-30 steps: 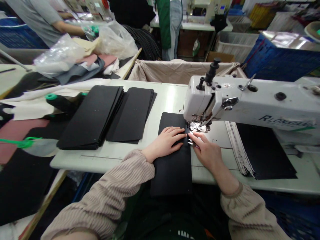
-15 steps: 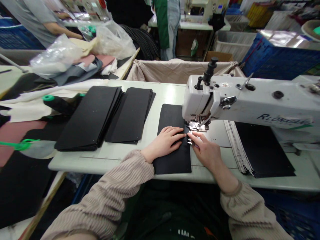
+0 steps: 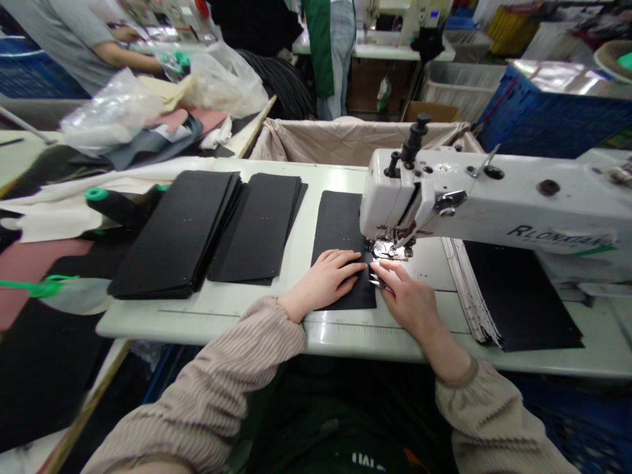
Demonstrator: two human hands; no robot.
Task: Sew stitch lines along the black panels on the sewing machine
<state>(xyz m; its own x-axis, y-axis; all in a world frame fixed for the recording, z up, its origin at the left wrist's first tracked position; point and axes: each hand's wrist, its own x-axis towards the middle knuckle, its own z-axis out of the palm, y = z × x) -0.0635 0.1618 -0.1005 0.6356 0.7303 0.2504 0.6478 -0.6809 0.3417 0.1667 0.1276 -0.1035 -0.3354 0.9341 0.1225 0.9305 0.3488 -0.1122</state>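
A black rectangular panel (image 3: 340,220) lies on the pale sewing table (image 3: 197,322), its right edge at the presser foot (image 3: 390,250) of the white sewing machine (image 3: 474,191). My left hand (image 3: 328,280) rests flat on the panel with fingers spread. Beside the panel's right edge, just before the foot, is my right hand (image 3: 407,293), its fingers curled round small metal snips (image 3: 378,281). Two stacks of black panels (image 3: 178,230) (image 3: 259,227) lie to the left. Under the machine arm sits another black stack (image 3: 523,296) with whitish edges.
A green-topped black thread cone (image 3: 116,205) and plastic bags (image 3: 113,108) are at left. Behind the table is a cloth-lined bin (image 3: 316,138). Blue crates (image 3: 548,105) stand back right. A person's arm (image 3: 126,59) shows at upper left; another person stands farther back.
The black panel has slid away from me along the foot, so its near edge is farther from the table's front edge. Both hands have barely moved.
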